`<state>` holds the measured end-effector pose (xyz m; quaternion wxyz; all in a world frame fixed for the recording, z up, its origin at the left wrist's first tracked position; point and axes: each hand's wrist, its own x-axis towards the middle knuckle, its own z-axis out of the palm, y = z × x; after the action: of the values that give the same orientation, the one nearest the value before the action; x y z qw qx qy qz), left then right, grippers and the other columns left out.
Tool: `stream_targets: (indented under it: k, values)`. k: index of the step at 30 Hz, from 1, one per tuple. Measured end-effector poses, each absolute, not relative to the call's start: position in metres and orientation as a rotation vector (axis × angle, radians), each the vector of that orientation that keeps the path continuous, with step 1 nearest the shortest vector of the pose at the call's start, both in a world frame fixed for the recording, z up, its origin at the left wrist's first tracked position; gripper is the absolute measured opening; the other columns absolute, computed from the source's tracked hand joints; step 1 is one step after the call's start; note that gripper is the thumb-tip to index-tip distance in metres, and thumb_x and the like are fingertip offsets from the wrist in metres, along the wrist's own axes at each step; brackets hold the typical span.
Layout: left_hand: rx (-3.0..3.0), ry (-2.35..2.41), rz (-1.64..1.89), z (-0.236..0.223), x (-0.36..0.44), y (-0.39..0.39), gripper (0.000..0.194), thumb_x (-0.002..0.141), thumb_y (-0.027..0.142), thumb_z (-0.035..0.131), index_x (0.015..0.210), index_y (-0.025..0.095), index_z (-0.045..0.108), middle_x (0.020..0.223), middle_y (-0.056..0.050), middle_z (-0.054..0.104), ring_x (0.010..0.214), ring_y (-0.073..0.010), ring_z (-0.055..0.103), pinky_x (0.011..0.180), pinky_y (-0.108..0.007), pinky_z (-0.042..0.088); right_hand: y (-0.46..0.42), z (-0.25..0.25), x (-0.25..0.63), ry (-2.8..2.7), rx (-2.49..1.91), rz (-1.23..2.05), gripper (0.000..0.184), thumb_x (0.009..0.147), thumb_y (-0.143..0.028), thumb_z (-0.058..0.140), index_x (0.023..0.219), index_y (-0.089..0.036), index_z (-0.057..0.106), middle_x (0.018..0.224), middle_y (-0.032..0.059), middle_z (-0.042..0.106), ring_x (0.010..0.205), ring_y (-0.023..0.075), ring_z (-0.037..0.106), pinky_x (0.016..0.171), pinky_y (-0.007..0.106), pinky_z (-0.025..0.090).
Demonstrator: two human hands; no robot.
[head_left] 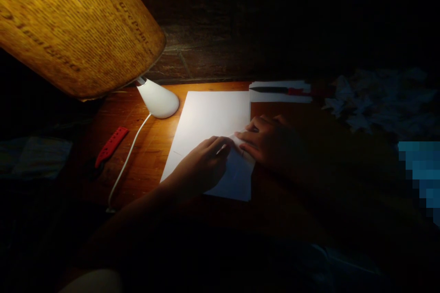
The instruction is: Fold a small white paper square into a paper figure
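A white sheet of paper [220, 110] lies on the wooden table under the lamplight. Above its right half, my left hand [206, 162] has its fingers curled round one edge of a small folded piece of paper [236, 143]. From the other side my right hand [268, 139] presses its fingers on the same piece, so the two hands nearly meet. Most of the small piece is hidden by the fingers, and its exact shape cannot be made out in the dim light.
A lamp with a printed shade [85, 32] and a white base [158, 98] stands at the left, its white cord [132, 146] beside a red power strip [112, 146]. A dark-bladed, red-handled knife [271, 90] lies on stacked paper [280, 98]. Folded paper pieces [371, 100] are heaped right.
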<state>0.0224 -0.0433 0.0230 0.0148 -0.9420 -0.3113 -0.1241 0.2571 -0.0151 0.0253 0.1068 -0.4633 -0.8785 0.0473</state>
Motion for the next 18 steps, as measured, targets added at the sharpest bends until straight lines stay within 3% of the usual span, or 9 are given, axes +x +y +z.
stream_targets:
  k: [6,11,15,18]
  values:
    - [-2.871,-1.11,-0.289,0.021,0.024,-0.05,0.032,0.096,0.004,0.054,0.125,0.008,0.066,0.125,-0.02,0.072,0.095,-0.025,0.07,0.083,-0.042,0.067,-0.015,0.027,0.257,-2.608,-1.361,0.128,0.022,0.101,-0.032,0.073,0.121,-0.029,0.082,0.11,0.0076,0.074,0.104,0.0272,0.06,0.083,0.041,0.03]
    - [-2.805,-1.062,-0.175,0.023,0.03,-0.053,0.029,0.098,0.009,0.055,0.124,0.009,0.068,0.13,-0.02,0.072,0.1,-0.027,0.071,0.086,-0.043,0.064,-0.015,0.029,0.257,-2.618,-1.366,0.107,0.021,0.102,-0.032,0.072,0.12,-0.028,0.082,0.109,0.0081,0.074,0.103,0.0272,0.061,0.083,0.041,0.03]
    - [-2.737,-1.11,-0.084,0.026,0.038,-0.056,0.029,0.098,0.012,0.053,0.122,0.005,0.067,0.12,-0.023,0.072,0.093,-0.0307,0.069,0.073,-0.045,0.06,-0.016,0.028,0.257,-2.614,-1.358,0.089,0.02,0.103,-0.034,0.071,0.119,-0.029,0.082,0.109,0.0075,0.073,0.103,0.027,0.061,0.082,0.041,0.029]
    - [-2.744,-1.16,-0.113,0.025,0.041,-0.057,0.036,0.096,0.011,0.053,0.13,0.003,0.064,0.123,-0.022,0.071,0.09,-0.0288,0.068,0.073,-0.043,0.059,-0.016,0.027,0.257,-2.6,-1.351,0.086,0.02,0.105,-0.036,0.069,0.118,-0.029,0.083,0.108,0.0074,0.073,0.102,0.0265,0.061,0.081,0.041,0.028]
